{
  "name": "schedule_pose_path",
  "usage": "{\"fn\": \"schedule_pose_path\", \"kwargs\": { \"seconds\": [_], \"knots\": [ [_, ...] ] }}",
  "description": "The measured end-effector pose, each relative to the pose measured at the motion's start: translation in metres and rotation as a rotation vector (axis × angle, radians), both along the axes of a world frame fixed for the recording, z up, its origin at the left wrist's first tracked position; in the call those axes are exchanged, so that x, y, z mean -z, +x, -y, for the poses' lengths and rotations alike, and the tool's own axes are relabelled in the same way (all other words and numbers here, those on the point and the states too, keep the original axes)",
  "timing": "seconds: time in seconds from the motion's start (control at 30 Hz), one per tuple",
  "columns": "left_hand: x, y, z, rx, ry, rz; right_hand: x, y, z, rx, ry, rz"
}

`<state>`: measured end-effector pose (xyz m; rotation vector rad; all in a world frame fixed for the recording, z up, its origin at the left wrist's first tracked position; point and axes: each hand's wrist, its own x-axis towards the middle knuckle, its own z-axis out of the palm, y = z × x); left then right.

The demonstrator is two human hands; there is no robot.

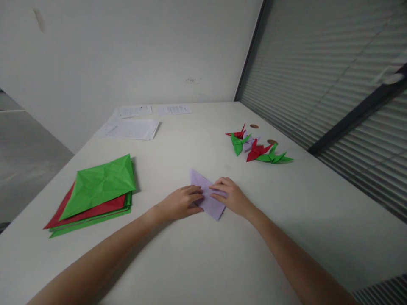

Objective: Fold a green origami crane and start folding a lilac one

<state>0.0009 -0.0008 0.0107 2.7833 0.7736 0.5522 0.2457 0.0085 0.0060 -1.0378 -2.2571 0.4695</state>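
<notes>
A light purple sheet of origami paper (213, 206), folded into a small pointed shape, lies on the white table in front of me. From the left, my left hand (181, 203) grips its edge, fingers curled and thumb low near the near side. My right hand (234, 198) holds the opposite edge, with thumb and fingers bent over the paper. Both hands rest at the table surface, and their fingertips hide part of the folds.
To the left lies a stack of creased green paper (103, 180) and red paper (103, 207). Several folded cranes, among them a red crane (256, 151) and a green crane (274, 157), sit at the right. Printed sheets (133, 129) lie at the back left; window blinds (333, 76) border the right.
</notes>
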Motion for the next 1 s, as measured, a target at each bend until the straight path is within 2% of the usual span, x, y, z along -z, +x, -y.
{"fn": "schedule_pose_path", "kwargs": {
  "seconds": [0.13, 0.33, 0.53, 0.83, 1.0],
  "knots": [
    [0.001, -0.003, -0.004, -0.032, 0.064, -0.022, -0.008, -0.003, 0.007, -0.140, -0.035, 0.151],
    [0.005, -0.007, -0.009, -0.026, 0.141, 0.023, -0.006, 0.002, 0.006, -0.165, -0.059, 0.253],
    [0.003, -0.009, -0.009, -0.013, 0.113, 0.004, 0.007, 0.014, -0.008, -0.186, -0.077, 0.167],
    [0.012, -0.015, -0.011, -0.011, 0.065, 0.042, 0.005, 0.026, -0.020, -0.215, -0.219, 0.032],
    [0.011, -0.014, -0.009, 0.004, 0.067, 0.076, 0.005, 0.028, -0.020, -0.095, -0.175, -0.108]
  ]
}}
